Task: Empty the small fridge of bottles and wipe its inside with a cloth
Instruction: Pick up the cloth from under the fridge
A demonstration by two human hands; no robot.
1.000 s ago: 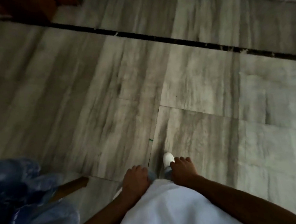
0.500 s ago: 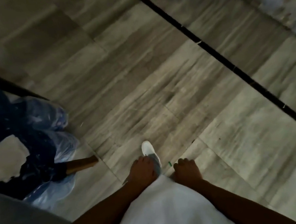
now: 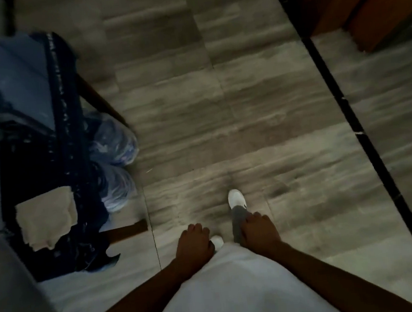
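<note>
Looking straight down: nearest the camera, a white garment (image 3: 228, 292) covers the torso, with both forearms reaching forward over it. Left hand (image 3: 193, 245) hangs at the hem, fingers loosely curled, holding nothing visible. Right hand (image 3: 257, 234) likewise, fingers relaxed and curled, nothing in them. Just beyond the hands, one white shoe (image 3: 236, 198) is forward on the grey tiled floor (image 3: 220, 104); a second toe shows between the hands. To the left, a pale folded cloth (image 3: 46, 221) lies on dark blue patterned fabric (image 3: 49, 158), beside two clear plastic-wrapped bundles (image 3: 115, 164); contents not legible. A wooden frame (image 3: 101, 103) edges that pile. Farther right, a black strip (image 3: 346, 107) crosses the floor, and brown wooden furniture (image 3: 361, 2) sits at the top corner. The fridge and its bottles are not in view. Judgement: approach phase only; no task step begun. Risks: poor light and motion blur suggest dim footing, so a trip on the wooden frame is plausible; arriving at the fridge empty-handed would mean a return trip if that cloth is the intended wiper.
</note>
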